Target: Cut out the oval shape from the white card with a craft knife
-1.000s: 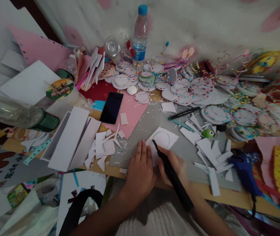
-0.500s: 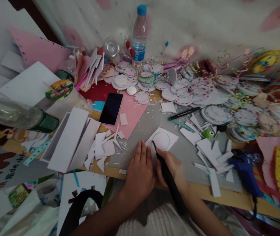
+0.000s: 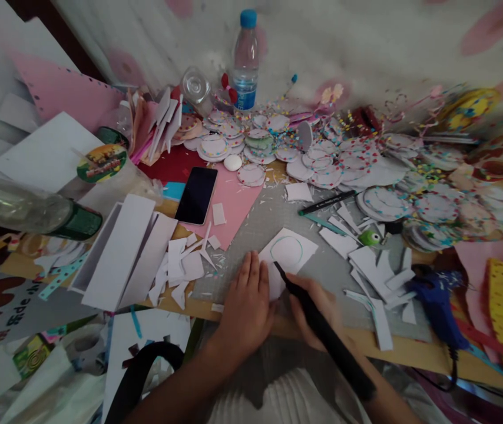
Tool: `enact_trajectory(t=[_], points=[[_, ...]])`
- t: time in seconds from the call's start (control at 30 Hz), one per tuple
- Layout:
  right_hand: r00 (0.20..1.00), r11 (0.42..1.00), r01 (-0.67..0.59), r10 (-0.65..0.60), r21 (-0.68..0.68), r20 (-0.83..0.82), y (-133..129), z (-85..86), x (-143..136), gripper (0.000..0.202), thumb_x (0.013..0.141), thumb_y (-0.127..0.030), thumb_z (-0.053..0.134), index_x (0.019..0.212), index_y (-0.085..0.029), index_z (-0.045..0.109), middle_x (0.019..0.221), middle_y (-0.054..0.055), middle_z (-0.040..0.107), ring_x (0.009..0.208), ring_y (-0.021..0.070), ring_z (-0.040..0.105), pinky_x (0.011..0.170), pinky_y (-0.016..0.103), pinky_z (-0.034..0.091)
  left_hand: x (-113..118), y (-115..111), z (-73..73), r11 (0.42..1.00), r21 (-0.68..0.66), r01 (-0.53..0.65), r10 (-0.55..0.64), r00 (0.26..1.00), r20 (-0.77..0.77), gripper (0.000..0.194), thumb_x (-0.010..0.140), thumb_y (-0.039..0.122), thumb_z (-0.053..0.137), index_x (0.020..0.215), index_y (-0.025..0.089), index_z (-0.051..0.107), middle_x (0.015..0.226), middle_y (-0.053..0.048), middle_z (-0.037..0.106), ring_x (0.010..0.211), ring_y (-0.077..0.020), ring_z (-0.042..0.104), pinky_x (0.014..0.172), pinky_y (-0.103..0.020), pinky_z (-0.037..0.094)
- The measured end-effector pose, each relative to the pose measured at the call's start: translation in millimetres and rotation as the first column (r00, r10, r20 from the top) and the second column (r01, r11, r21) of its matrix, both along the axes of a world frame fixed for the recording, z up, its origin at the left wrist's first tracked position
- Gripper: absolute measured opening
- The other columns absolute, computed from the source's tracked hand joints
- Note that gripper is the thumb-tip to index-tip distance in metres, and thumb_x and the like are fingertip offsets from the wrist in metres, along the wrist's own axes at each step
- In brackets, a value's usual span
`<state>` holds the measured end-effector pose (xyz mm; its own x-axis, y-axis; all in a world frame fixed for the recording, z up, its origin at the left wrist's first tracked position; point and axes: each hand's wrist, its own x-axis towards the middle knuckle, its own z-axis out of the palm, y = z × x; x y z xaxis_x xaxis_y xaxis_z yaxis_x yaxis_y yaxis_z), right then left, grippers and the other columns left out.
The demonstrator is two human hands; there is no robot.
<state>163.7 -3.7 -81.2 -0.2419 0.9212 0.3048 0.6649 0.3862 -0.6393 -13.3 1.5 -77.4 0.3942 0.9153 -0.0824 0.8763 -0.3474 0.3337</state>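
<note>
A white foam or card sheet (image 3: 305, 246) with a circle drawn in green lies on the grey cutting mat (image 3: 251, 221). My left hand (image 3: 248, 303) rests flat on the sheet's left edge, fingers stretched out side by side. In my right hand (image 3: 317, 312) is a black craft knife (image 3: 317, 321) with a long thick handle and a thin dark tip. That tip touches or hovers just over the sheet, below and left of the circle; I cannot tell which. White offcuts (image 3: 377, 271) and a black marker (image 3: 327, 202) lie to the right.
A phone (image 3: 197, 195) lies on pink sheet at the left. Bead-edged white discs (image 3: 322, 159) pile up at the back beside a water bottle (image 3: 246, 65). A blue glue gun (image 3: 439, 306) with a cord is at the right; a white box (image 3: 121, 250) stands left.
The knife's tip has moved slightly down towards me, and its handle has swung lower and to the right with my right hand. My left hand still presses the sheet.
</note>
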Motion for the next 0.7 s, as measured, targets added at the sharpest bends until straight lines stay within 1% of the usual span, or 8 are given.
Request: enact_trajectory(t=[0.07,0.13,0.23,0.3,0.37,0.5,0.57,0.7], points=[[0.995,0.996,0.094,-0.094,0.005,-0.029,1.4,9.0,7.7,0.025,0.085,-0.020,0.051,0.110,-0.022,0.056,0.086,0.003,0.071,0.070,0.0173,0.069,0.058,0.025,0.055,-14.2,11.1,4.8,0.993,-0.040,0.114,-0.113,0.993,0.028,0.065,0.088,0.032,0.054,0.142,0.002,0.034,0.154,-0.024,0.021,0.144,-0.0333,0.017,0.112,-0.048,0.031],[0.987,0.987,0.158,-0.157,0.026,-0.040,2.5,17.2,14.7,0.023,0.086,-0.022,0.051,0.107,-0.021,0.057,0.087,0.004,0.071,0.069,0.0178,0.069,0.057,0.026,0.055,-30.0,23.9,10.3,0.974,-0.077,0.211,-0.207,0.977,0.050,0.065,0.086,0.031,0.058,0.142,0.008,0.035,0.154,-0.018,0.023,0.144,-0.0288,0.019,0.116,-0.049,0.023],[0.994,0.993,0.112,-0.112,0.025,-0.011,6.0,21.0,18.9,0.024,0.085,-0.021,0.051,0.108,-0.020,0.057,0.083,0.004,0.071,0.062,0.0164,0.068,0.053,0.024,0.053,-47.0,39.1,15.6,0.956,-0.130,0.263,-0.253,0.963,0.088,0.066,0.084,0.026,0.061,0.144,0.014,0.034,0.155,-0.014,0.023,0.144,-0.0242,0.019,0.118,-0.047,0.021],[0.999,0.999,0.036,-0.035,-0.007,0.006,10.5,17.8,16.3,0.027,0.084,-0.019,0.051,0.110,-0.021,0.056,0.081,0.002,0.071,0.059,0.0151,0.067,0.051,0.023,0.052,-50.6,44.0,16.3,0.949,-0.167,0.269,-0.252,0.961,0.113,0.069,0.083,0.023,0.063,0.144,0.015,0.034,0.155,-0.013,0.022,0.144,-0.0233,0.019,0.117,-0.046,0.024],[1.000,0.999,-0.025,0.025,-0.020,0.005,16.4,12.7,10.9,0.029,0.083,-0.017,0.051,0.112,-0.020,0.055,0.082,0.003,0.071,0.061,0.0151,0.068,0.052,0.023,0.051,-49.6,44.9,15.8,0.948,-0.186,0.257,-0.236,0.963,0.126,0.070,0.081,0.020,0.063,0.144,0.015,0.033,0.156,-0.012,0.022,0.144,-0.0230,0.019,0.116,-0.046,0.024],[0.994,0.994,-0.111,0.111,-0.011,0.008,26.2,5.4,2.5,0.030,0.082,-0.015,0.051,0.111,-0.020,0.054,0.084,0.005,0.071,0.068,0.0165,0.069,0.058,0.024,0.053,-44.3,40.8,15.5,0.962,-0.166,0.216,-0.195,0.972,0.132,0.069,0.081,0.018,0.060,0.145,0.018,0.033,0.156,-0.009,0.021,0.145,-0.0211,0.019,0.118,-0.046,0.020],[0.992,0.992,-0.127,0.127,-0.015,-0.012,27.0,3.6,1.8,0.030,0.081,-0.014,0.051,0.110,-0.020,0.053,0.083,0.005,0.070,0.068,0.0165,0.069,0.058,0.025,0.053,-42.7,39.1,16.8,0.969,-0.159,0.192,-0.173,0.977,0.124,0.068,0.080,0.018,0.059,0.144,0.019,0.035,0.156,-0.007,0.023,0.144,-0.0207,0.021,0.119,-0.048,0.015],[0.994,0.993,-0.107,0.105,-0.054,-0.035,20.8,3.8,2.5,0.031,0.081,-0.014,0.050,0.111,-0.020,0.053,0.083,0.005,0.069,0.067,0.0163,0.068,0.058,0.026,0.053,-41.8,38.5,20.0,0.972,-0.172,0.159,-0.141,0.984,0.108,0.069,0.078,0.016,0.059,0.143,0.019,0.037,0.155,-0.006,0.026,0.144,-0.0212,0.022,0.119,-0.050,0.007]])
